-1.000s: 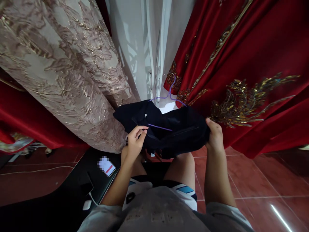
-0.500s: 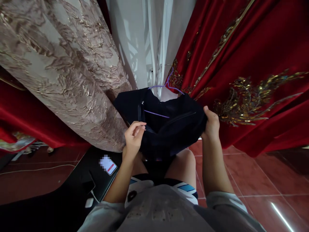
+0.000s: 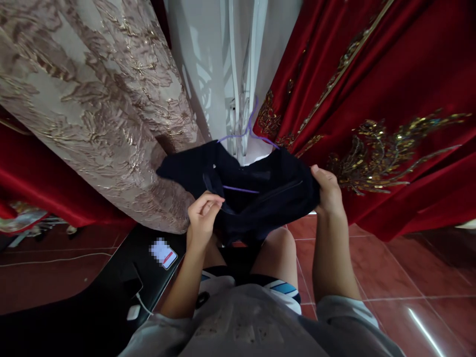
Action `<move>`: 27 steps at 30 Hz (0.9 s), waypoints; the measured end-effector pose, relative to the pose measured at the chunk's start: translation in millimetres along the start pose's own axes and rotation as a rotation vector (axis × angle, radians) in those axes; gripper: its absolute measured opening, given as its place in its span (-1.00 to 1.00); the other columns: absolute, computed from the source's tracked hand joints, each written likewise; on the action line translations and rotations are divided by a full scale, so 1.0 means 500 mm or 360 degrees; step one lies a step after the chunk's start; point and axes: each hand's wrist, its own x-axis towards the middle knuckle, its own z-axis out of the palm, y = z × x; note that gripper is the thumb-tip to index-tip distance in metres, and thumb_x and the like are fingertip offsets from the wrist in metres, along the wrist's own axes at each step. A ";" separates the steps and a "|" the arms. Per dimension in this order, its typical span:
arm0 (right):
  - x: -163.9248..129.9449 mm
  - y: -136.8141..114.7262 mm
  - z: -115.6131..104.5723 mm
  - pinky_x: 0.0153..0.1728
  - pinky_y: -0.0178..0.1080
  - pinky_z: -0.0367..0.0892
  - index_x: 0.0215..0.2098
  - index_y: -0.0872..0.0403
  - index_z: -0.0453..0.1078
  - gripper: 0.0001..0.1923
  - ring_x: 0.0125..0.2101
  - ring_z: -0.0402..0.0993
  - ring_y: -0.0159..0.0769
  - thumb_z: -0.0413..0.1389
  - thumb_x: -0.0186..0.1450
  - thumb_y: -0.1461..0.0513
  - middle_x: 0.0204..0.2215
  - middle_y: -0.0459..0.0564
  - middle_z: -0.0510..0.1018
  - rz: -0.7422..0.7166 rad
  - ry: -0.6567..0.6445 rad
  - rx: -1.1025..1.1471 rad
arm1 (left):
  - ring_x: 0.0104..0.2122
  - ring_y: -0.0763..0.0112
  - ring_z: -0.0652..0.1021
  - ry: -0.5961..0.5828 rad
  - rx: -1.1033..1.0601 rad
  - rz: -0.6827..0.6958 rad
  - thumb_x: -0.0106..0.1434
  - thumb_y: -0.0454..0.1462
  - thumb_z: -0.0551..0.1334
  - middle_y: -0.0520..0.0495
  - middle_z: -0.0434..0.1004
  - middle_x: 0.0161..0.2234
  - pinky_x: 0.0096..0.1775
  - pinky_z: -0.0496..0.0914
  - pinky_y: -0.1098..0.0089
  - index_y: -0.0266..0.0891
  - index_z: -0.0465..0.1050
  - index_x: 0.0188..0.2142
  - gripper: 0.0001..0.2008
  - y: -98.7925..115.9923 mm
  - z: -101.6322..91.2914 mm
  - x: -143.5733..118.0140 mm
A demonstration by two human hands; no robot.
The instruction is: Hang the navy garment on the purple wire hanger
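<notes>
A dark navy garment (image 3: 260, 213) with a zipped front opening hangs on a thin purple hanger (image 3: 247, 133) above my knees. My left hand (image 3: 204, 214) pinches the edge of the garment's front opening, thumb and fingers pressed together. At the other side, my right hand (image 3: 327, 191) grips the garment's shoulder or sleeve edge, thumb on top and the other fingers partly hidden behind. Through the open neck the hanger's lower bar shows as a purple line.
Cream and gold brocade fabric (image 3: 122, 124) hangs at left, red sequined fabric (image 3: 390, 99) at right. On a black bench (image 3: 107, 277) lie a phone (image 3: 165, 254) and a white charger (image 3: 134, 312) with a cable. The floor (image 3: 401, 267) is red tile.
The garment and hanger have shifted slightly left and tilted, the garment's left shoulder swinging outward. My left hand has moved a little down and left; both hands keep their hold.
</notes>
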 end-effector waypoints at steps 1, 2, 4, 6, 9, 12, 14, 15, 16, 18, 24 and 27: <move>-0.002 -0.003 -0.014 -0.63 -0.37 0.22 -0.50 0.09 0.45 -0.54 -0.64 0.28 -0.44 0.42 0.12 -0.09 -0.66 -0.14 0.38 0.0051 -0.0073 -0.0082 | -0.42 0.44 0.49 -0.0055 0.0002 -0.0038 0.23 -0.37 0.34 -0.01 0.50 -0.45 -0.36 0.35 0.46 -0.22 0.63 -0.39 -0.91 -0.003 -0.002 -0.010; -0.003 -0.006 -0.029 -0.62 -0.36 0.22 -0.49 0.09 0.46 -0.53 -0.62 0.31 -0.42 0.40 0.14 -0.11 -0.65 -0.13 0.39 0.0102 -0.0131 -0.0169 | -0.44 0.44 0.46 -0.0126 -0.0010 -0.0068 0.20 -0.40 0.30 -0.01 0.48 -0.47 -0.38 0.31 0.46 -0.23 0.61 -0.43 -0.88 -0.007 -0.003 -0.020; -0.001 -0.007 -0.056 -0.56 -0.34 0.27 -0.45 0.10 0.47 -0.53 -0.55 0.37 -0.38 0.33 0.21 -0.13 -0.60 -0.09 0.44 0.0083 -0.0137 -0.0393 | -0.47 0.46 0.40 -0.0258 -0.0063 -0.0116 0.15 -0.44 0.25 0.01 0.41 -0.51 -0.41 0.21 0.45 -0.24 0.55 -0.50 -0.84 -0.011 -0.003 -0.041; -0.001 0.003 -0.072 -0.36 -0.27 0.40 -0.32 0.10 0.51 -0.59 -0.40 0.47 -0.32 0.27 0.28 -0.09 -0.44 -0.03 0.53 -0.0209 0.0035 -0.0722 | -0.48 0.48 0.36 -0.0326 -0.0091 -0.0190 0.12 -0.45 0.23 0.03 0.37 -0.52 -0.42 0.15 0.45 -0.25 0.53 -0.51 -0.84 -0.008 0.004 -0.059; -0.029 0.046 -0.057 0.07 -0.07 0.37 0.05 0.08 0.46 -0.51 0.03 0.46 -0.14 0.30 0.26 -0.01 0.01 0.11 0.53 -0.0852 0.0487 -0.1191 | -0.46 0.50 0.38 -0.0293 -0.0037 -0.0362 0.14 -0.45 0.24 0.04 0.39 -0.48 -0.39 0.19 0.47 -0.25 0.54 -0.48 -0.85 0.007 0.021 -0.077; -0.095 0.130 0.002 0.02 -0.11 0.35 0.03 0.09 0.41 -0.53 -0.03 0.46 -0.16 0.25 0.30 -0.03 0.00 0.13 0.50 -0.0859 0.0862 -0.1166 | -0.44 0.50 0.44 -0.0208 -0.0050 -0.0455 0.15 -0.44 0.26 0.04 0.43 -0.46 -0.34 0.28 0.48 -0.25 0.55 -0.47 -0.87 0.014 0.039 -0.086; -0.141 0.198 0.050 -0.18 -0.21 0.35 -0.21 0.09 0.41 -0.60 -0.31 0.44 -0.27 0.21 0.30 -0.08 -0.29 0.03 0.53 -0.0339 0.0529 -0.1101 | -0.44 0.49 0.46 -0.0177 -0.0125 -0.0442 0.16 -0.41 0.30 0.04 0.43 -0.47 -0.33 0.33 0.47 -0.24 0.55 -0.47 -0.88 0.007 0.048 -0.091; -0.159 0.231 0.071 -0.23 -0.23 0.33 -0.29 0.09 0.41 -0.62 -0.37 0.42 -0.29 0.20 0.31 -0.07 -0.38 0.00 0.53 0.0014 0.0179 -0.1133 | -0.44 0.48 0.47 -0.0173 -0.0158 -0.0431 0.17 -0.40 0.31 0.04 0.44 -0.48 -0.32 0.35 0.47 -0.23 0.55 -0.47 -0.89 0.001 0.052 -0.094; -0.174 0.260 0.089 -0.28 -0.25 0.30 -0.38 0.09 0.40 -0.64 -0.43 0.40 -0.30 0.17 0.31 -0.04 -0.47 -0.01 0.51 0.0297 -0.0105 -0.1179 | -0.44 0.47 0.48 -0.0167 -0.0180 -0.0425 0.19 -0.38 0.32 0.04 0.44 -0.48 -0.32 0.37 0.47 -0.23 0.55 -0.47 -0.89 -0.005 0.055 -0.096; -0.189 0.301 0.110 -0.33 -0.27 0.27 -0.50 0.09 0.41 -0.63 -0.48 0.40 -0.31 0.11 0.34 0.02 -0.55 0.00 0.51 0.0562 -0.0379 -0.1188 | -0.42 0.48 0.51 -0.0132 -0.0197 -0.0443 0.22 -0.36 0.33 0.04 0.46 -0.46 -0.29 0.41 0.47 -0.23 0.54 -0.45 -0.90 -0.018 0.060 -0.101; -0.177 0.315 0.085 -0.52 -0.31 0.14 -0.61 0.12 0.45 -0.53 -0.65 0.28 -0.40 0.08 0.32 0.00 -0.69 -0.01 0.47 0.0726 -0.0519 -0.1096 | -0.37 0.56 0.54 0.0207 -0.0437 -0.0598 0.21 -0.27 0.41 0.13 0.41 -0.35 -0.17 0.50 0.47 -0.16 0.31 -0.26 -0.74 -0.074 0.046 -0.097; -0.176 0.308 0.078 -0.56 -0.32 0.06 -0.64 0.09 0.37 -0.47 -0.67 0.17 -0.44 0.10 0.28 -0.11 -0.73 -0.06 0.38 0.0652 -0.0363 -0.1047 | -0.29 0.52 0.58 0.0053 -0.0262 -0.0622 0.21 -0.24 0.36 0.11 0.44 -0.29 -0.09 0.53 0.38 -0.13 0.22 -0.22 -0.70 -0.122 0.030 -0.095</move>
